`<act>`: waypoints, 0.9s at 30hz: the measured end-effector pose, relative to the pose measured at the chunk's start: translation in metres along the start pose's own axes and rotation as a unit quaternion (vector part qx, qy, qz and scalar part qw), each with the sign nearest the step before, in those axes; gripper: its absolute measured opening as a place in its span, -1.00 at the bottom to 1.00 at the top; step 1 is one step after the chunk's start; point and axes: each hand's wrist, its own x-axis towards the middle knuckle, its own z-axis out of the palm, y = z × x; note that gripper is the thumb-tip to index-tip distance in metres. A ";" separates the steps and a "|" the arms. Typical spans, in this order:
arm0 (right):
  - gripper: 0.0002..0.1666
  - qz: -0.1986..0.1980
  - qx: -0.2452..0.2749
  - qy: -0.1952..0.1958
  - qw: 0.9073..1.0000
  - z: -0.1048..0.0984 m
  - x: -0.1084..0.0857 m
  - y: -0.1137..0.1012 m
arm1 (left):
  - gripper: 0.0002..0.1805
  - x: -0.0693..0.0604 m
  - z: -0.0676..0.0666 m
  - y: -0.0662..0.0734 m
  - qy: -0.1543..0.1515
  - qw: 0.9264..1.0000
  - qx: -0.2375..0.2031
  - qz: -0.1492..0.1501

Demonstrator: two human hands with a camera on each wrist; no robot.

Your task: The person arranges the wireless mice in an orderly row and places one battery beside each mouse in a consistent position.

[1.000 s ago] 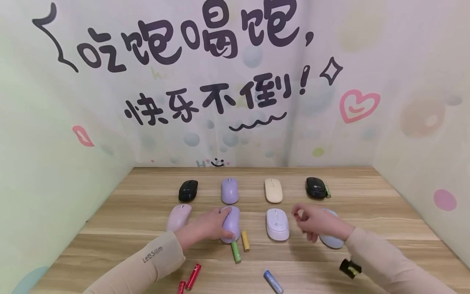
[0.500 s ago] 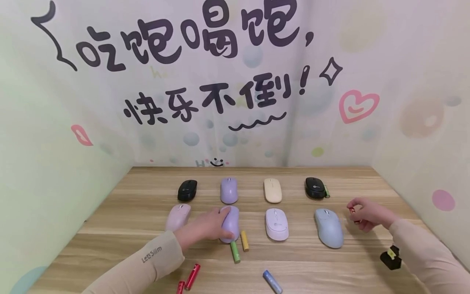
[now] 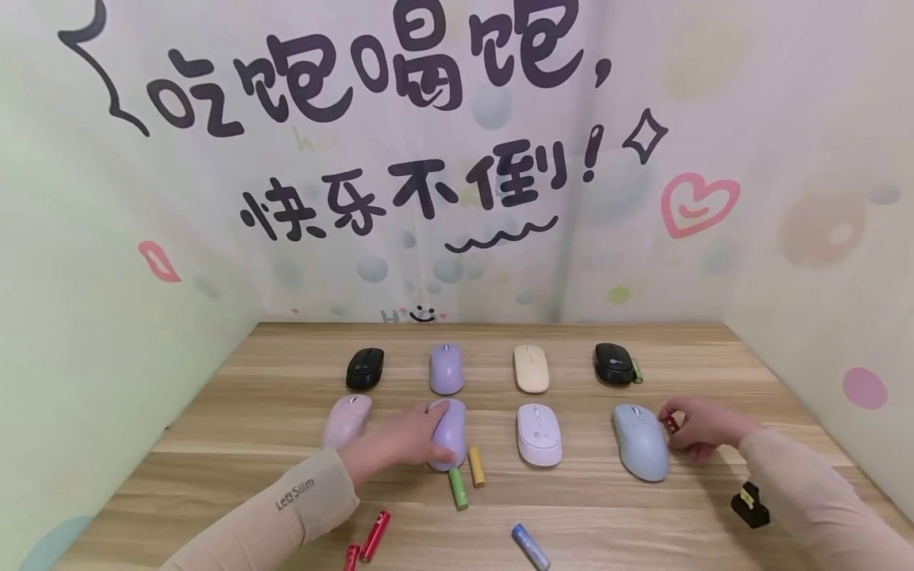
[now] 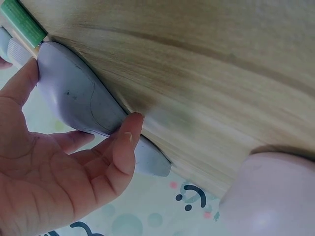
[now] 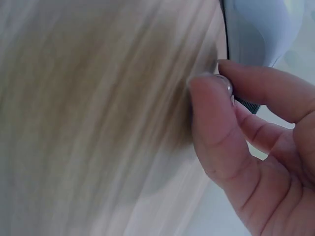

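grip, left hand (image 3: 401, 436): on my remote feed i see thumb and fingers gripping the lower purple mouse (image 3: 450, 433), lower middle of the frame.
pinch, right hand (image 3: 705, 425): thumb and finger holding a red battery (image 3: 672, 425), lower right, just beside the blue mouse (image 3: 640, 442).
loose batteries: green battery (image 3: 458, 488) and yellow battery (image 3: 476, 467), lower middle.

The held mouse (image 4: 78, 91) looks like smooth plastic with a satin sheen and fine dark surface marks; the blue mouse (image 3: 640, 444) looks equally smooth. The held battery (image 5: 226, 84) shows a shiny metal end. The table (image 3: 585, 507) has a smooth wood-grain surface, while the backdrop (image 3: 428, 281) and sleeves (image 3: 821, 500) look like matt cloth.
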 end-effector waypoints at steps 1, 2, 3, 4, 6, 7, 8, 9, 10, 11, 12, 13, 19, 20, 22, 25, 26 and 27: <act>-0.61 0.000 -0.001 0.000 1.000 0.001 0.000 -0.001 | -0.07 0.000 0.000 0.000 0.000 1.000 0.001 0.000; -0.61 -0.001 0.000 -0.001 1.000 0.001 0.000 -0.001 | -0.07 0.000 0.000 0.000 0.000 1.000 0.002 0.001; -0.61 -0.006 0.001 -0.002 1.000 0.001 0.001 -0.001 | -0.07 -0.001 0.000 0.000 -0.001 1.000 0.002 0.000; -0.61 -0.009 0.002 -0.004 1.000 0.001 0.002 -0.001 | -0.07 -0.001 -0.001 0.001 -0.001 1.000 0.002 0.000; -0.61 -0.015 0.005 -0.009 1.000 0.001 0.004 0.001 | -0.07 -0.001 -0.001 0.001 0.000 1.000 0.003 0.000; -0.60 -0.017 0.007 -0.011 1.000 0.000 0.004 0.002 | -0.07 -0.001 -0.001 0.001 0.000 1.000 0.003 0.000; -0.60 -0.017 0.009 -0.013 1.000 0.000 0.005 0.003 | -0.07 -0.002 -0.002 0.002 0.000 1.000 0.003 0.000; -0.59 -0.017 0.011 -0.015 1.000 0.000 0.006 0.005 | -0.07 -0.002 -0.002 0.002 0.000 1.000 0.003 0.000; -0.59 -0.016 0.013 -0.017 1.000 0.000 0.006 0.005 | -0.07 -0.002 -0.001 0.002 0.001 1.000 0.004 0.000; -0.58 -0.016 0.014 -0.019 1.000 0.000 0.006 0.006 | -0.07 -0.002 -0.001 0.002 0.002 1.000 0.005 0.001; -0.58 -0.015 0.016 -0.021 1.000 -0.001 0.006 0.006 | -0.07 -0.002 -0.001 0.002 0.002 1.000 0.006 0.000; -0.57 -0.014 0.016 -0.021 1.000 -0.001 0.006 0.005 | -0.07 -0.002 0.000 0.002 0.002 1.000 0.006 0.000; -0.45 -0.011 0.012 -0.024 1.000 -0.002 0.001 0.001 | -0.07 -0.001 0.000 0.001 0.002 1.000 0.008 -0.004; -0.38 -0.009 0.009 -0.025 1.000 -0.002 0.001 0.000 | -0.07 -0.001 0.000 0.002 0.001 1.000 0.008 -0.004; -0.23 0.009 0.000 -0.026 1.000 -0.005 -0.001 -0.003 | -0.07 -0.001 0.000 0.002 0.001 1.000 0.007 -0.004; -0.09 0.022 -0.031 -0.012 0.999 -0.015 -0.003 -0.011 | -0.07 -0.001 -0.001 0.002 -0.001 1.000 0.004 -0.005; -0.08 0.024 -0.045 -0.003 0.999 -0.019 -0.004 -0.015 | -0.07 -0.001 -0.001 0.003 -0.002 1.000 0.003 -0.006; -0.10 0.023 -0.057 0.008 0.998 -0.022 -0.005 -0.021 | -0.07 -0.001 -0.001 0.003 -0.003 1.000 0.001 -0.007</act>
